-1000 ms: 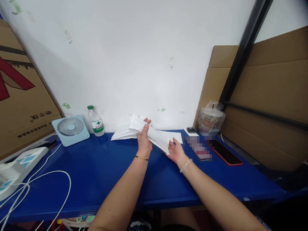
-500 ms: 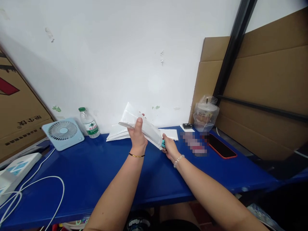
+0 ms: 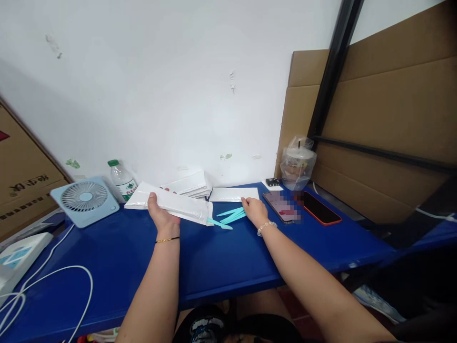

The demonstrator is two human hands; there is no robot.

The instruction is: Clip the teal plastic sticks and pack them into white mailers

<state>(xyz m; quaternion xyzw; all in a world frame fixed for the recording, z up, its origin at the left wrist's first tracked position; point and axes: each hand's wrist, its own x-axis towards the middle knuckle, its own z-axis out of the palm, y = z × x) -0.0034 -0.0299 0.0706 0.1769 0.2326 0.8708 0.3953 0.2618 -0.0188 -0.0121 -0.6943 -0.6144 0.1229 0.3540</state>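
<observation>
My left hand (image 3: 162, 214) is closed around a long white padded envelope (image 3: 185, 207), thumb on top. The envelope's mouth points right, and one slim turquoise stick (image 3: 222, 225) pokes out of it. In my right hand (image 3: 254, 211) are several more turquoise sticks (image 3: 232, 216), pinched at one end with their tips fanned toward the envelope. They are flat and tapered, a little like eyebrow razors; their exact kind cannot be made out. A stack of white envelopes (image 3: 191, 185) lies behind my left hand. Another flat white envelope (image 3: 232, 194) lies just behind my right hand.
On the blue table (image 3: 221, 262) are a light-blue fan (image 3: 87, 200), a water bottle (image 3: 121, 178), and a white power strip (image 3: 21, 252) with loose cables at left. Right are two phones (image 3: 282, 205) (image 3: 321, 209) and a bagged drink cup (image 3: 298, 164). Cardboard (image 3: 392, 95) stands along the right side.
My right hand has drawn the turquoise sticks out of the envelope, leaving one sticking out. My left hand has moved left and down with the envelope, which now lies flatter.
</observation>
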